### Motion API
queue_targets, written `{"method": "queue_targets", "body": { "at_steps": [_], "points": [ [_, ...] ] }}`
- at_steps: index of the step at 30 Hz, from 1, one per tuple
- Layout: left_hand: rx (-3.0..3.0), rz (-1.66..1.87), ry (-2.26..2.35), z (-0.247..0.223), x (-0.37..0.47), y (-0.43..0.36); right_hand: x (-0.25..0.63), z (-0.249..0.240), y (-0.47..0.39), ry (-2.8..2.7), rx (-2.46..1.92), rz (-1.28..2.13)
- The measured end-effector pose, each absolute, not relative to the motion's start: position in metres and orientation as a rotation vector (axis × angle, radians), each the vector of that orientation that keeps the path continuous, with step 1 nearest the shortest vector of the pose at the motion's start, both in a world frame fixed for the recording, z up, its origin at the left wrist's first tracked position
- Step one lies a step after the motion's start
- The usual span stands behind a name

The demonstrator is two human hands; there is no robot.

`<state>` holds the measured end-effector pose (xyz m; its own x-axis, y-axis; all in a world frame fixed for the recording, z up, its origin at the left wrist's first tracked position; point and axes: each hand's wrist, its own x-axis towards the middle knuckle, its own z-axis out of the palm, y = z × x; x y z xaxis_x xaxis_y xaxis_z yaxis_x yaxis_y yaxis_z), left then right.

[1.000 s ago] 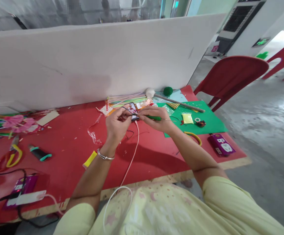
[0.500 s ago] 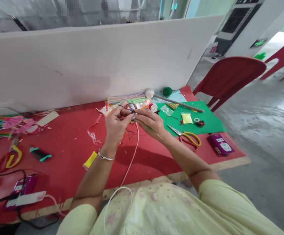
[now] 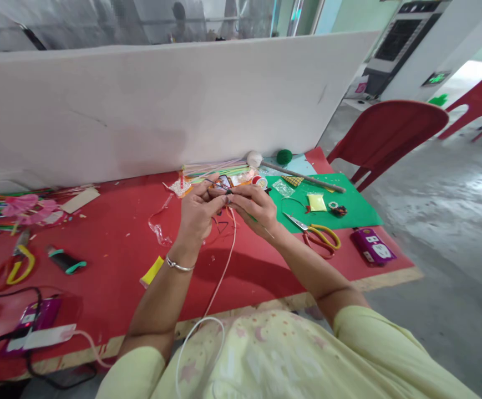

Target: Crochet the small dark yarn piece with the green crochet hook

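My left hand (image 3: 198, 213) and my right hand (image 3: 255, 208) meet above the red table, fingertips pinched together around a small dark piece (image 3: 228, 192) with thin dark strands. The piece is too small to make out. A thin wire (image 3: 269, 233) runs under my right palm towards the wrist. Just behind the fingers lie a phone-like device (image 3: 224, 182) and a red-and-white spool (image 3: 259, 182). From beneath my hands a pale cable (image 3: 225, 266) runs down to the table's front edge.
On the green sheet (image 3: 349, 194) lie scissors (image 3: 315, 233), a yellow packet (image 3: 316, 202) and a stick (image 3: 307, 177). A purple power socket (image 3: 373, 246) is at the right. At the left are more scissors (image 3: 22, 263), a black-and-teal tool (image 3: 66, 260) and pink pieces (image 3: 28, 210). A white board (image 3: 161, 111) stands behind.
My fingers have shifted very slightly around the small dark piece, and its dark strand sits at a slightly different angle. The view has moved a little.
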<state>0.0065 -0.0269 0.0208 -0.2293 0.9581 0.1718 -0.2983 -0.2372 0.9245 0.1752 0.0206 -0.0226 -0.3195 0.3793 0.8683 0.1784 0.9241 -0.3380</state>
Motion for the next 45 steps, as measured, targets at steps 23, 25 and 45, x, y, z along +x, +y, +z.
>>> {"method": "queue_targets", "body": {
  "at_steps": [23, 25, 45],
  "points": [
    [1.040, 1.261, 0.937, 0.027, -0.007, -0.026, 0.184, -0.019, 0.022, -1.336, -0.381, 1.625],
    [0.978, 1.326, 0.931, 0.025, -0.002, -0.028, 0.175, -0.026, 0.018, -1.345, -0.400, 1.418],
    [1.003, 1.598, 0.928, 0.008, 0.017, -0.031, 0.173, -0.030, 0.005, -1.740, -0.387, 0.149]
  ]
}}
